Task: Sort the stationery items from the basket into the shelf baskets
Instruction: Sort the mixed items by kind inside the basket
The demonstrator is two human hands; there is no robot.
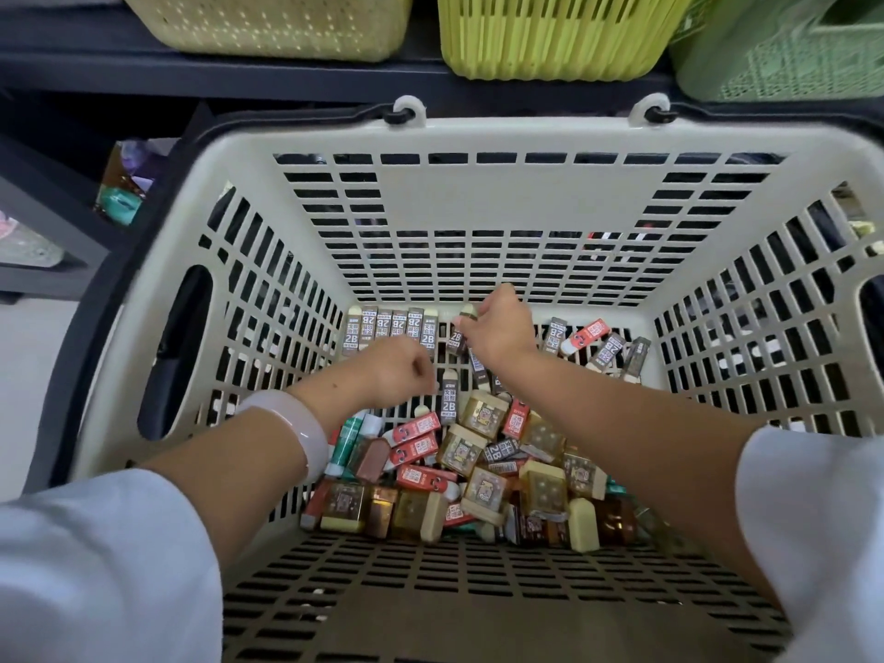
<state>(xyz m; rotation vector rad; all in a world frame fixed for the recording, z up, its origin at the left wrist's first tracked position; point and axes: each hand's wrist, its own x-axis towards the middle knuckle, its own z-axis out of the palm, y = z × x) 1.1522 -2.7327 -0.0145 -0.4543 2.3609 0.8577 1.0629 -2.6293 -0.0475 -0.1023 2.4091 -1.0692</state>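
A big cream basket (483,136) with slotted walls fills the view. Lots of small erasers lie on its floor. A neat row of grey 2B erasers (390,327) stands along the far wall, at about 11 o'clock from the middle. A messy pile of erasers (483,466), red, brown, green and gold, lies near the middle and toward 6 o'clock. A few more erasers (598,344) lie at 2 o'clock.

The right hand (492,327) reaches to the far wall and pinches one grey eraser (458,334) at the end of the row. The left hand (397,370) is just beside it, at 9 o'clock from it, with fingers curled under; I cannot tell if it holds anything. A pale bangle (296,433) sits on the left wrist. Both arms have white sleeves (95,567).

Above the basket, at 12 o'clock, three shelf baskets sit in a row on a dark shelf (239,74): a pale yellow basket (268,26), a bright yellow-green basket (550,35) and a green basket (775,55).
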